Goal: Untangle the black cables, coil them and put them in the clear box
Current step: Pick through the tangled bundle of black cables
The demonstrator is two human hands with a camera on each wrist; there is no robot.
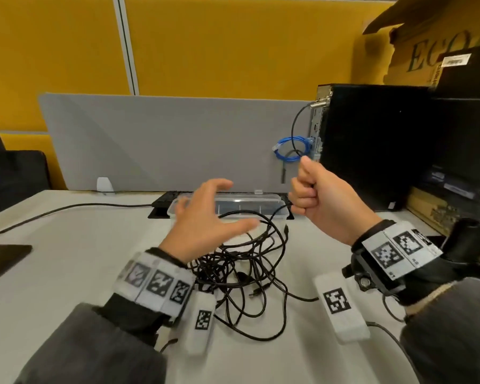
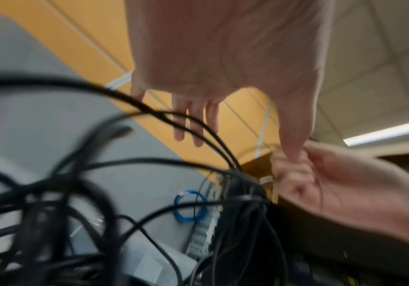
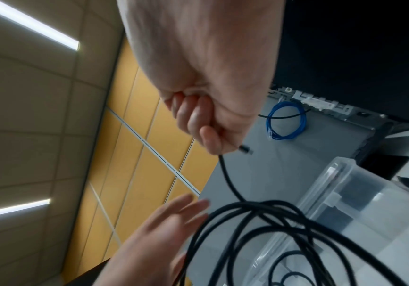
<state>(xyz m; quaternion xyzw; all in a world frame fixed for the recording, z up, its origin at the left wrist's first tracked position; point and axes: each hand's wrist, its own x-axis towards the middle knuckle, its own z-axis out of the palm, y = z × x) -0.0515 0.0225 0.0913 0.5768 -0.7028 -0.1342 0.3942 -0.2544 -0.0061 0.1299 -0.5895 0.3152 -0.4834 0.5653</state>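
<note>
- Right hand (image 1: 320, 202) sits right of centre in the head view, curled into a fist round one black cable (image 3: 227, 178). The right wrist view shows it best: the cable drops out of the bottom of the fist, and a small plug tip (image 3: 245, 150) pokes out just beside the fingers.
- Left hand (image 1: 205, 220) is centre frame, fingers spread and relaxed, holding nothing that I can see. It's smeared with motion blur, so I honestly can't say whether the thumb touches a loop.
- The tangle of cables (image 1: 239, 270) lies on the white desk (image 1: 75, 245) in the lower middle, just in front of the clear box (image 1: 263, 200). Part of it is hidden behind the left wrist, so which strand goes where is anyone's guess.
- The clear box sits mid-frame behind the hands, its left end covered by the left hand. A loop or two reaches up across its front; can't tell if anything is actually inside.
- Left wrist view is mostly blur: fat dark loops in the lower left, fingers (image 2: 199, 123) hanging down at the top.
- A blue cable coil (image 1: 291, 149) hangs by the black computer case (image 1: 372, 145) at the right, which is cut off by the frame edge.
</note>
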